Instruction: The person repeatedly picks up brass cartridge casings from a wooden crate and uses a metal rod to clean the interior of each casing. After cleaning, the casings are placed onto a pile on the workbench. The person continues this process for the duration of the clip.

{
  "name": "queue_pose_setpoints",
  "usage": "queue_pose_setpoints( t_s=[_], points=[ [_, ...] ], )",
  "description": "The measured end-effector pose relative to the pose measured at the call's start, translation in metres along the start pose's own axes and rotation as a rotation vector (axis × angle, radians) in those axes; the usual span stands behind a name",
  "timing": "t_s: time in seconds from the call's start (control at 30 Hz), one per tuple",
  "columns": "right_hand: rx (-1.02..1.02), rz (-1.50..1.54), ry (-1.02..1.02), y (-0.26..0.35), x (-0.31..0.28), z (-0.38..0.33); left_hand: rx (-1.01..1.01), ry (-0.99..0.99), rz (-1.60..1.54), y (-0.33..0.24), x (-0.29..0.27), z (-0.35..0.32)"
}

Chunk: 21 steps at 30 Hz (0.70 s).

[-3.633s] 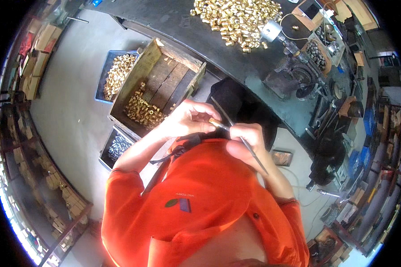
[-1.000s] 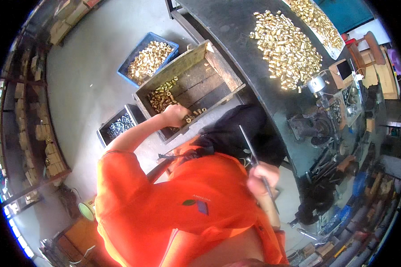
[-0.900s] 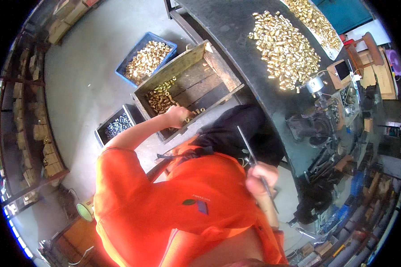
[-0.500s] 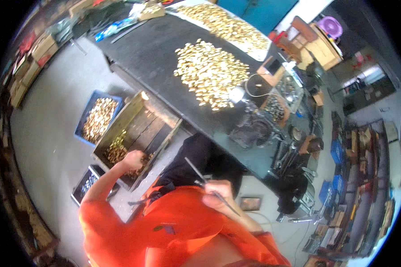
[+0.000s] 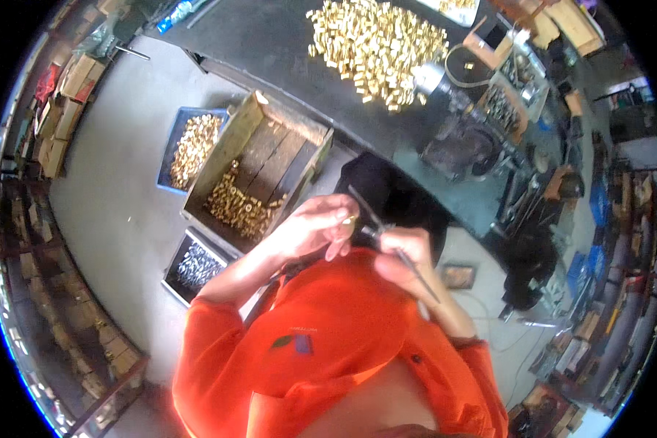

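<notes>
In front of my orange shirt, my left hand [image 5: 321, 225] pinches a small brass fitting [image 5: 350, 219] between thumb and fingers. Close beside it, my right hand [image 5: 409, 252] is closed round a T-shaped bar tool [image 5: 420, 277], a long thin metal bar with a short dark stem. The stem points toward the brass piece; whether the two touch I cannot tell. Beyond my left forearm stands a wooden box [image 5: 266, 109] with loose brass fittings [image 5: 233, 201] heaped at its near end.
A blue tray [image 5: 171, 157] of brass pieces stands left of the box, and a dark tray [image 5: 174, 286] of silvery parts lies nearer. The black workbench [image 5: 270, 66] carries a large brass pile [image 5: 376, 47], and a dark clamp-like machine [image 5: 463, 150] sits right of it.
My left hand has come out of the wooden box with a brass fitting and moved right, up to the bar tool. My right hand keeps its hold. The view has shifted too.
</notes>
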State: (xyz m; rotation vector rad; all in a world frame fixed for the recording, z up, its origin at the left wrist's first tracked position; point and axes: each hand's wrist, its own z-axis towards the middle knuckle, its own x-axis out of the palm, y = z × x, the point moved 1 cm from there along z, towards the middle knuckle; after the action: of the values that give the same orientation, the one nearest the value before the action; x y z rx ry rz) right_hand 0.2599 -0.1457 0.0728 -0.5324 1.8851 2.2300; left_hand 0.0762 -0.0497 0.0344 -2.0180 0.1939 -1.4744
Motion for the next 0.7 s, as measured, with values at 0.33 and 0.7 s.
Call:
queue_pose_setpoints(
  t_s=[0.33, 0.7],
  points=[
    [0.006, 0.006, -0.008, -0.010, -0.001, 0.010, -0.046, -0.091, -0.150, 0.022, -0.011, 0.012],
    [0.031, 0.165, -0.107, -0.033, 0.021, 0.006, 0.108, -0.137, 0.571, 0.011, 0.004, 0.019]
  ],
)
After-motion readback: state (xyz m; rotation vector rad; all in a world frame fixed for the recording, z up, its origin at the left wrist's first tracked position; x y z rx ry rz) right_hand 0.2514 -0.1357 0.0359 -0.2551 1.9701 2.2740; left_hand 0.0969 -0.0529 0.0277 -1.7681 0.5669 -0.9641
